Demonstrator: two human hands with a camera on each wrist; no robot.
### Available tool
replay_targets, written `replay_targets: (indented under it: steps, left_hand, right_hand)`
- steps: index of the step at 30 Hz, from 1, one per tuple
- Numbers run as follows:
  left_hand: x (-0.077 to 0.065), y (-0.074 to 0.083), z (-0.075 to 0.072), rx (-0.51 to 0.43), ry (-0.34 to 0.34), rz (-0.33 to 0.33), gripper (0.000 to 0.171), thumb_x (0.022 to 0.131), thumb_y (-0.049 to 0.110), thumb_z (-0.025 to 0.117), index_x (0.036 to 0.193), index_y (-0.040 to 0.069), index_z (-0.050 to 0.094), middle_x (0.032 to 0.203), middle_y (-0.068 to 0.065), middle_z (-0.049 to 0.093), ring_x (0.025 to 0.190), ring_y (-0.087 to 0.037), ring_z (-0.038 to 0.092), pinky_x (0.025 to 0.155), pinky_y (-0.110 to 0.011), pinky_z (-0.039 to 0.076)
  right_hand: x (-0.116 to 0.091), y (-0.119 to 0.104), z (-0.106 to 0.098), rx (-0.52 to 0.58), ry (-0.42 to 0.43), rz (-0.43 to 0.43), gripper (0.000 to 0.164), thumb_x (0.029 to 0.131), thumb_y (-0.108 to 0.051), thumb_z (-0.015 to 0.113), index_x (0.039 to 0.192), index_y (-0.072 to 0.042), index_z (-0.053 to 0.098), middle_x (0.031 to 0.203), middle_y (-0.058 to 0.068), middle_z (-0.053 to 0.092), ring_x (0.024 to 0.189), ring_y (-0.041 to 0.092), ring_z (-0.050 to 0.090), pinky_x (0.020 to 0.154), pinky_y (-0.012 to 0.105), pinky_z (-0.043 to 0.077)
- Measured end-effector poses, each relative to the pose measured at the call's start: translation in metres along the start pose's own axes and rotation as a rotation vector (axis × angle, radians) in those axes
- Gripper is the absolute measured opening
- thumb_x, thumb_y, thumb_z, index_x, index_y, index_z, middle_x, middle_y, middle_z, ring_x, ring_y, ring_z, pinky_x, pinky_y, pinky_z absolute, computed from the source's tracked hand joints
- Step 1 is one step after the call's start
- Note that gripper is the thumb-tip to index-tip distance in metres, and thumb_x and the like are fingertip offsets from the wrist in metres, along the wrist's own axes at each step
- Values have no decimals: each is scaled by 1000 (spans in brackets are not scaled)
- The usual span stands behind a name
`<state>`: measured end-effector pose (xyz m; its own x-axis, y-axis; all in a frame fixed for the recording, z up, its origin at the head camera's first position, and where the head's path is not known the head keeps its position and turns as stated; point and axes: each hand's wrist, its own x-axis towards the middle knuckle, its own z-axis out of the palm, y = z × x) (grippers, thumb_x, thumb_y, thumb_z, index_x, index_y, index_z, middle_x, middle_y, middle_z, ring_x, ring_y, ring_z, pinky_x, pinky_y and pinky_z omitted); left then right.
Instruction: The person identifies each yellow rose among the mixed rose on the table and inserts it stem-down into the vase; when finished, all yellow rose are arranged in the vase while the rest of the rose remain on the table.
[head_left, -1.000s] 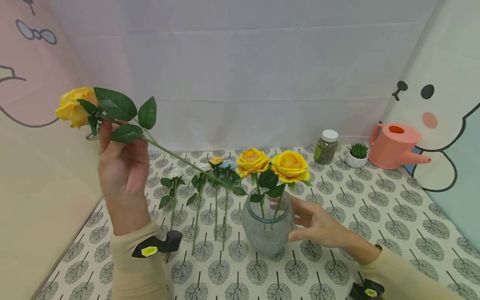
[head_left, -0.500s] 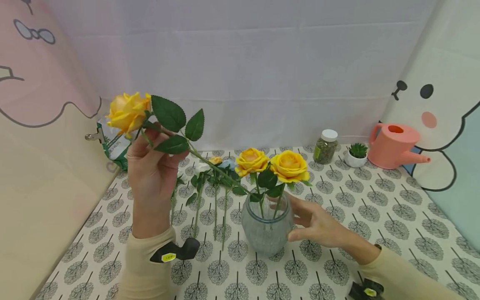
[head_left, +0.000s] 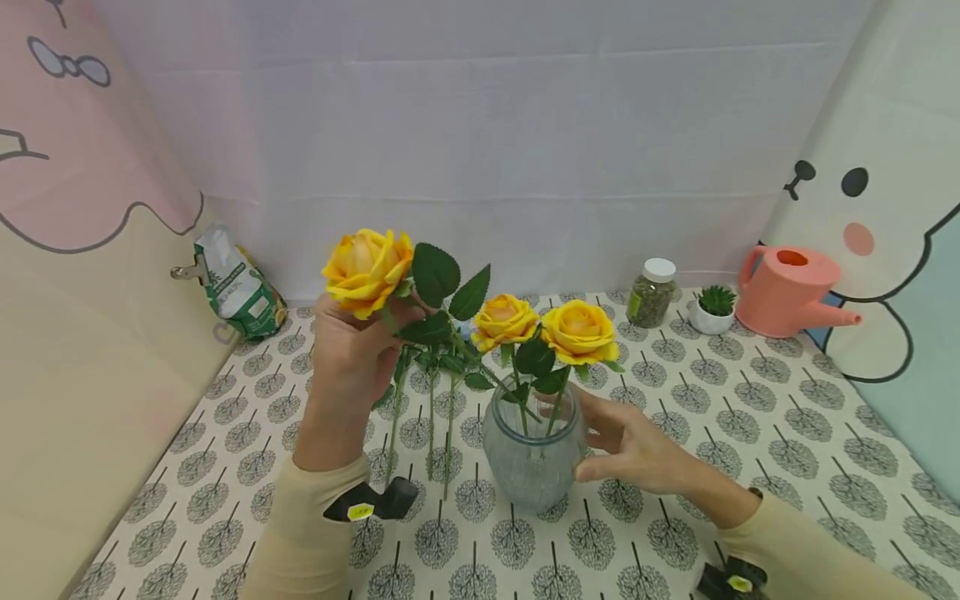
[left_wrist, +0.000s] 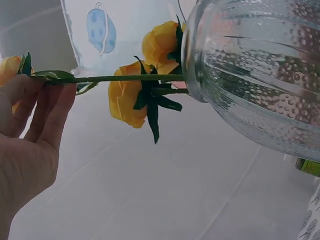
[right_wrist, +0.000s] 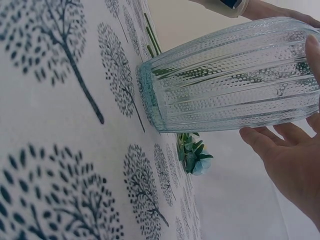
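My left hand pinches the upper stem of a yellow rose just below its bloom. The rose leans to the right, its lower stem tip at the mouth of a ribbed glass vase. Two more yellow roses, one with its bloom at the left and one at the right, stand in that vase. In the left wrist view, the held stem runs from the fingertips to the vase rim. My right hand holds the vase from its right side, thumb in front and fingers behind.
Several loose flower stems lie on the tree-print tablecloth, left of the vase. Along the back stand a green-and-white bag, a white-lidded jar, a small potted succulent and a coral watering can.
My left hand has moved right and down with the yellow rose, bringing its stem tip to the vase mouth. The bag at the back left is now uncovered. My right hand stays on the vase.
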<state>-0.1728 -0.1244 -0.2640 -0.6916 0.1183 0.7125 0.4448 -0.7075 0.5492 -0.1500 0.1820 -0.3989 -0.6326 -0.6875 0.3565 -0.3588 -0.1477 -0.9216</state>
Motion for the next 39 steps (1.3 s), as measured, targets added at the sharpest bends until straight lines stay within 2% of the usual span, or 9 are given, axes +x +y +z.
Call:
replay_targets:
  steps: [4,8,14,19,22,27,30,34,39]
  left_hand:
    - [1,-9,-4,127,-40,-60,36,83,-15,65,114,4,69,104,-7,63,88,-17,65,78,-31,59]
    - [1,-16,-9,225,-96,-173,37,80,-2,79,114,10,69,111,-4,63,104,-18,60,90,-32,55]
    - [0,-25,-16,369,-119,-364,40,77,-4,74,113,13,68,114,-5,63,112,-22,57,102,-36,48]
    - [-1,-31,-18,425,-106,-451,43,78,-9,68,117,8,68,117,-5,64,116,-22,58,102,-38,49]
    - [-1,-35,-19,417,-110,-495,44,79,-8,68,120,5,67,117,-4,65,116,-21,59,99,-38,51]
    - [-1,-40,-23,317,-155,-496,43,78,-8,67,115,12,69,114,-4,63,109,-19,60,94,-35,54]
    - [-2,-42,-24,267,-175,-486,45,77,-10,65,111,18,73,113,-2,63,105,-17,61,91,-32,56]
    - [-4,-45,-24,284,-199,-439,42,80,-6,70,109,24,78,114,3,68,106,-15,63,91,-32,56]
    - [-6,-50,-23,331,-362,-412,27,84,10,80,108,22,79,109,0,73,106,-18,66,92,-35,55]
  right_hand:
    - [1,0,0,6,-2,0,94,86,-2,77,159,-6,19,161,21,20,141,30,38,107,41,42]
    - [1,1,0,19,0,-6,93,86,-2,78,159,-5,20,160,22,25,141,25,39,107,42,42]
    - [1,2,0,16,-4,-17,83,86,-3,77,154,4,29,156,28,29,139,23,43,108,41,42]
    - [-1,1,0,7,-7,7,79,88,-5,77,152,4,32,155,29,31,138,20,44,107,39,43]
    - [-2,1,1,23,11,10,72,87,-3,76,147,6,38,151,28,39,137,19,46,107,40,43]
    - [-3,1,2,11,46,4,63,85,-3,78,139,3,46,137,14,53,132,17,51,105,39,45]
    - [-3,2,1,2,42,-8,64,85,-3,78,141,3,46,139,12,53,132,19,51,105,39,45]
    - [-2,2,2,4,37,-4,69,86,-3,78,146,0,44,145,10,49,135,19,48,106,40,44]
    - [-4,-1,2,-5,61,33,71,85,-5,79,148,-8,45,149,2,45,137,14,44,105,41,44]
